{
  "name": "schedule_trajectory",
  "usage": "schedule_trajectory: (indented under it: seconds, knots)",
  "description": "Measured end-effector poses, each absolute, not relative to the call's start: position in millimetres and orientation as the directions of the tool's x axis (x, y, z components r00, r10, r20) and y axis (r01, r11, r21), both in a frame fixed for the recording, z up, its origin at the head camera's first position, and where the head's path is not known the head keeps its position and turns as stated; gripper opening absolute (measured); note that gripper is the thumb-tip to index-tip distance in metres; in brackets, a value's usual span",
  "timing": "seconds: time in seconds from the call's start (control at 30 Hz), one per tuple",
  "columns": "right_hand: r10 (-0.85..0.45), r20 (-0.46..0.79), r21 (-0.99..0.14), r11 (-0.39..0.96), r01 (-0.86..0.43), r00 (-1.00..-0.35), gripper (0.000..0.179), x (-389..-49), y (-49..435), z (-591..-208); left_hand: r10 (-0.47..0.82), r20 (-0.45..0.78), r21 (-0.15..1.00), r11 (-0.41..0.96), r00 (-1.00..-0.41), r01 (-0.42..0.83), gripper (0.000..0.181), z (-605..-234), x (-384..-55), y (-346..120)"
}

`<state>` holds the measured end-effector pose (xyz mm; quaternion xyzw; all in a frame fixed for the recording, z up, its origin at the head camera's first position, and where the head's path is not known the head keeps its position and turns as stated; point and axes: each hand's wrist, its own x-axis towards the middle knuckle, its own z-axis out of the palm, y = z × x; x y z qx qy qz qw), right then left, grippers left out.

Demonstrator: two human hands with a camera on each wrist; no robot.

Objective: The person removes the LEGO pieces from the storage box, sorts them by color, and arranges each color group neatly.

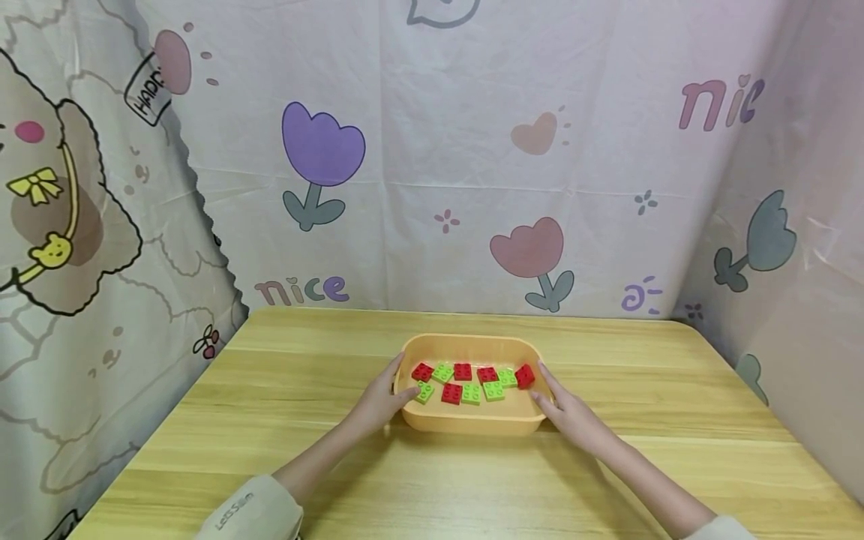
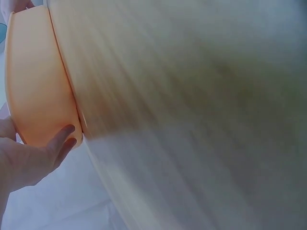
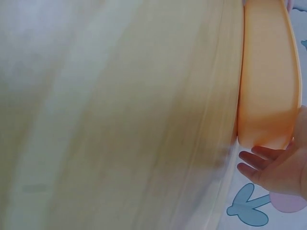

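A shallow orange plastic tray [image 1: 472, 425] sits on the table, with several red toy bricks [image 1: 452, 394] and light green toy bricks [image 1: 493, 390] lying loose on its bottom. My left hand [image 1: 376, 399] holds the tray's left end, thumb over the rim and the other fingers along the outside. At the opposite end my right hand [image 1: 572, 417] grips in the same way, its thumb near a red brick. Both wrist views show the tray's outer wall [image 2: 41, 76] [image 3: 268, 76] with fingers against its end; the bricks are hidden there.
The wood-grain table [image 1: 432, 487] extends on every side of the tray. Behind it hangs a pale curtain [image 1: 432, 150] printed with flowers, and similar cloth hangs at the left and right.
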<state>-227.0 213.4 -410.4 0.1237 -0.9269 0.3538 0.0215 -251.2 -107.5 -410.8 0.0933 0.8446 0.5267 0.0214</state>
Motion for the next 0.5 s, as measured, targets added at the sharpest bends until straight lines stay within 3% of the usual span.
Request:
schedule_trajectory:
  seconds: [0.5]
  knots:
    - [-0.243, 0.169, -0.591, 0.750, -0.295, -0.955, 0.062, -224.4, 215.2, -407.1, 0.220, 0.049, 0.896, 0.421, -0.974, 0.141, 0.072, -410.0, -250.6, -111.7]
